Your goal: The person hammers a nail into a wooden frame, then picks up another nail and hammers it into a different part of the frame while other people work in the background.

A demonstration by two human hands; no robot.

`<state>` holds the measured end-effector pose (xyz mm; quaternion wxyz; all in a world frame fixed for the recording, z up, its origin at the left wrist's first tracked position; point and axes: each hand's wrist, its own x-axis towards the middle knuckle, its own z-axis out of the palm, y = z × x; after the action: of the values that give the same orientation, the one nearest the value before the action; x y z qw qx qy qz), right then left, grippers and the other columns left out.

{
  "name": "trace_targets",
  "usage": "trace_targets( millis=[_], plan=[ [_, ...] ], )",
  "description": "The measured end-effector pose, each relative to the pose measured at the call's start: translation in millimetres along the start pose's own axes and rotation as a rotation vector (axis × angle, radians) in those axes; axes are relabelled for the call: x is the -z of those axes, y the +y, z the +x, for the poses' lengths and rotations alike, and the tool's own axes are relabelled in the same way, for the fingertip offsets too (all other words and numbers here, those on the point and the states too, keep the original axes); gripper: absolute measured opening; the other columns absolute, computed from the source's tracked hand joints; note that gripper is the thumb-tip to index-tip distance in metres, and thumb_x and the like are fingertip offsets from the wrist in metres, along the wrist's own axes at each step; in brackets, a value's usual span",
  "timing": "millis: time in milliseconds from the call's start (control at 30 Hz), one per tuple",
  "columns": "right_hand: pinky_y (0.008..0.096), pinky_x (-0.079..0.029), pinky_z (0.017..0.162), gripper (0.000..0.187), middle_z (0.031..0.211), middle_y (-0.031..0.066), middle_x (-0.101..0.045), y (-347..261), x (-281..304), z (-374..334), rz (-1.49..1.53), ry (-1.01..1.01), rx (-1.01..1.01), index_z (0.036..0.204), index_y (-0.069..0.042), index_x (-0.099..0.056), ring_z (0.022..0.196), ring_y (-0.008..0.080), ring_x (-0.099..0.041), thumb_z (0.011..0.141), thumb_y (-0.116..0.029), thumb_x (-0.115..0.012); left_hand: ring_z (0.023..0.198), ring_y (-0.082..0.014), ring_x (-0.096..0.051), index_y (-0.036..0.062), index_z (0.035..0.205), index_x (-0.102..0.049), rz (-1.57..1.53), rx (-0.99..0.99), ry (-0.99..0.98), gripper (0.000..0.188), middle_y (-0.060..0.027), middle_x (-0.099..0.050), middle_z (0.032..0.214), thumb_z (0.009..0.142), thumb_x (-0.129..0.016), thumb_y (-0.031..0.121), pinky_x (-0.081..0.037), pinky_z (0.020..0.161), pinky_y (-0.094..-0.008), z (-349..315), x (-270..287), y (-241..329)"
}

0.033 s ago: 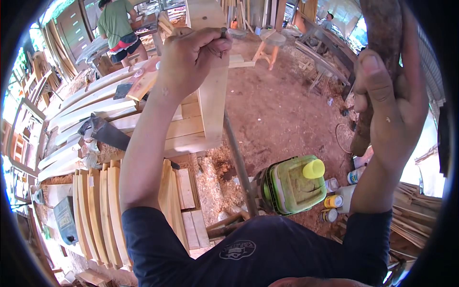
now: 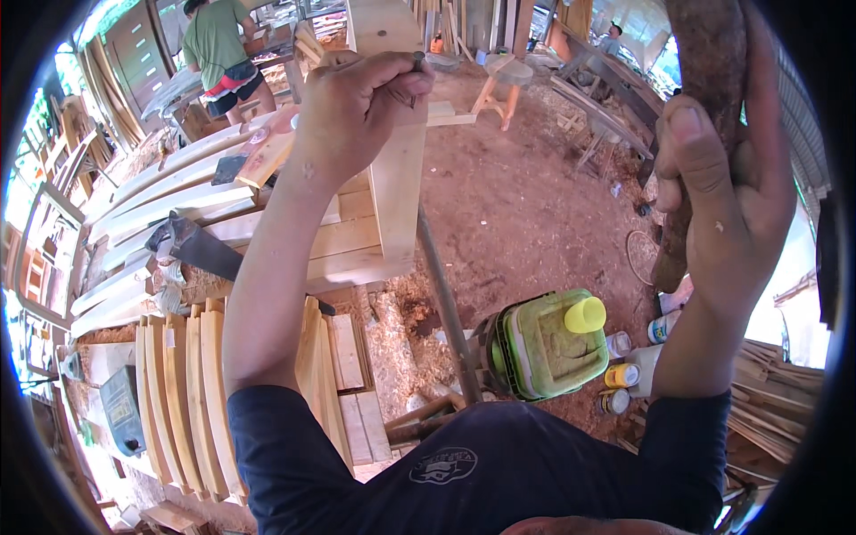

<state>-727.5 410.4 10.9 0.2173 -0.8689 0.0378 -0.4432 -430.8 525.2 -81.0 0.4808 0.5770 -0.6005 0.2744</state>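
My left hand (image 2: 357, 111) is closed in a pinch over a pale wooden beam (image 2: 397, 192). Out of the top of its grip shows the round end of a thin metal pin (image 2: 417, 61); the fingers hide most of it, so I cannot tell its exact kind. High on the right, my right hand (image 2: 736, 192) is wrapped round a thick, dark brown wooden club (image 2: 711, 53), whose upper end runs out of the picture. The club is apart from the beam and the pin.
Long planed boards (image 2: 192, 192) lie at left, with a handsaw (image 2: 205, 245) among them. Nearer stand curved wooden slats (image 2: 192, 392). A green jug (image 2: 544, 348) with a yellow cup and several small tubs occupy the floor. A stool (image 2: 504, 80) and a person (image 2: 218, 53) are farther off.
My right hand and the wooden club have shifted very slightly to the left. My left hand stays where it was on the beam.
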Motion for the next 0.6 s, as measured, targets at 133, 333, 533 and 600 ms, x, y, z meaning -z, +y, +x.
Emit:
trace_targets(
  millis=[133, 333, 533, 600],
  plan=[
    [0.0261, -0.056, 0.075, 0.063, 0.120, 0.0165, -0.067, 18.4, -35.2, -1.0, -0.122, 0.018, 0.242, 0.155, -0.002, -0.036, 0.096, 0.0177, -0.069, 0.100, -0.015, -0.064, 0.073, -0.0210, -0.074, 0.0041, 0.096, -0.074, 0.029, -0.138, 0.025, 0.009, -0.0089, -0.076, 0.081, 0.090, -0.073, 0.011, -0.057, 0.066, -0.0311, 1.6, -3.8, -7.3],
    [0.0350, -0.054, 0.095, 0.061, 0.143, 0.0166, -0.059, 17.1, -39.1, 7.0, -0.190, -0.190, 0.197, 0.154, -0.009, -0.042, 0.114, 0.0218, -0.067, 0.098, -0.018, -0.064, 0.068, -0.0209, -0.071, 0.0062, 0.093, -0.076, 0.058, -0.142, 0.027, 0.009, -0.0060, -0.076, 0.081, 0.087, -0.076, 0.013, -0.054, 0.069, -0.0315, 4.6, -3.1, -5.9],
    [0.0372, -0.053, 0.098, 0.059, 0.143, 0.0131, -0.060, -8.7, -15.8, 3.2, 0.045, -0.038, -0.101, 0.153, -0.012, -0.045, 0.108, 0.0208, -0.069, 0.098, -0.021, -0.065, 0.066, -0.0205, -0.068, 0.0078, 0.092, -0.076, 0.011, -0.130, 0.073, 0.010, -0.0032, -0.076, 0.080, 0.086, -0.077, 0.016, -0.048, 0.073, -0.0302, -1.0, -10.6, -12.7],
    [0.0338, -0.054, 0.092, 0.058, 0.141, 0.0130, -0.061, -11.2, -36.6, 8.0, -0.169, -0.139, -0.085, 0.153, -0.011, -0.045, 0.107, 0.0193, -0.070, 0.099, -0.021, -0.064, 0.065, -0.0203, -0.068, 0.0081, 0.092, -0.076, 0.025, -0.128, 0.064, 0.010, -0.0029, -0.076, 0.081, 0.086, -0.077, 0.016, -0.048, 0.071, -0.0301, -3.8, -8.9, -16.9]
  ],
)
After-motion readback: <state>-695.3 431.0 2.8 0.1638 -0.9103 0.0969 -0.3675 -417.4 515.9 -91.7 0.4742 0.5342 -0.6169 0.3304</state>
